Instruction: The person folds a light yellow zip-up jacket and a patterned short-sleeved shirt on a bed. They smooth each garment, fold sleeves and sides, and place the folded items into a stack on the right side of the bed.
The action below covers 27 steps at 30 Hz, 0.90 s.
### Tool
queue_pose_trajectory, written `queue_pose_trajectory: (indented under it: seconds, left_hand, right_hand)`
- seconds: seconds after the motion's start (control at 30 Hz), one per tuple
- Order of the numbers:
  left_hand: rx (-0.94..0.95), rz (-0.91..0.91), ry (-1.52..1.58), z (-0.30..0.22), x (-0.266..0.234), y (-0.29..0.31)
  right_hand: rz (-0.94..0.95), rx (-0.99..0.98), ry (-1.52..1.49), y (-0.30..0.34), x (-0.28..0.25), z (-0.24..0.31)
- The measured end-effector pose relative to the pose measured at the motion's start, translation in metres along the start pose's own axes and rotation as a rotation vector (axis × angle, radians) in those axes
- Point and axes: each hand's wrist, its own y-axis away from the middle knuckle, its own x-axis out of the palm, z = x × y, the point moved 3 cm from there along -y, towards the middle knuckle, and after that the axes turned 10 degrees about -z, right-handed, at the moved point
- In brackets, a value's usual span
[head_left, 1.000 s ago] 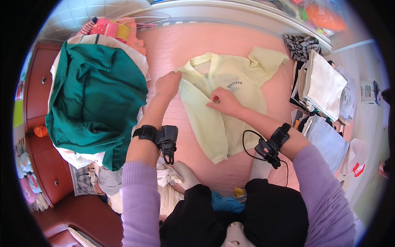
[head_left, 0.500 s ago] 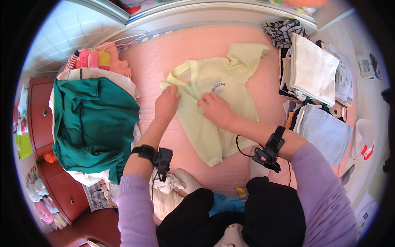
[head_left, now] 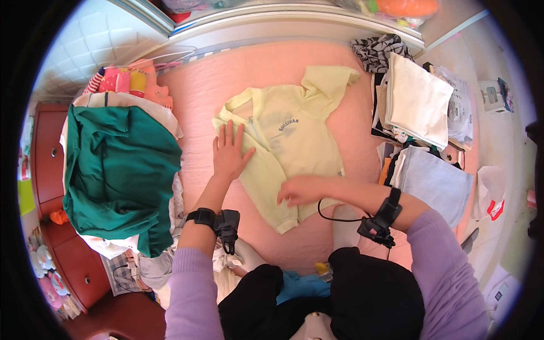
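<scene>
A pale yellow long-sleeved top (head_left: 297, 144) lies front up on the bed, its collar toward the far left. One sleeve is folded down along its left side, with the cuff at the near end; the other sleeve sticks out at the far right, bunched. My left hand (head_left: 228, 153) rests flat on the folded side near the shoulder, fingers spread. Over the lower part of that sleeve is my right hand (head_left: 300, 191), slightly blurred, its fingers loosely bent and apart with nothing seen in them.
A dark green garment (head_left: 122, 170) is draped over a pile at the left, beside red drawers (head_left: 51, 153). At the right stand stacks of folded clothes, white (head_left: 419, 102) and light grey-blue (head_left: 433, 184) on top. A patterned bundle (head_left: 379, 52) sits behind them.
My left hand has gone from pinching the shoulder edge to lying flat with spread fingers. My right hand has moved from the chest area toward me, down the sleeve.
</scene>
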Motion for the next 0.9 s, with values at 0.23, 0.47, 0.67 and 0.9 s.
queue_pose_trajectory:
  seconds: [0.23, 0.47, 0.67, 0.9]
  left_hand:
    - [0.160, -0.098, 0.163, -0.036, -0.027, -0.003]
    - [0.211, -0.104, 0.275, -0.065, -0.017, -0.033]
    - [0.222, 0.076, 0.345, -0.090, 0.006, -0.069]
    - [0.052, 0.152, 0.255, -0.092, 0.019, -0.076]
  right_hand:
    - [-1.435, 0.346, 0.464, 0.042, -0.161, -0.038]
    - [-1.318, 0.807, -0.968, 0.032, -0.206, -0.087]
    - [-1.358, 0.415, -1.330, 0.025, -0.209, -0.083]
    - [-1.347, -0.055, -1.448, 0.074, -0.204, -0.050]
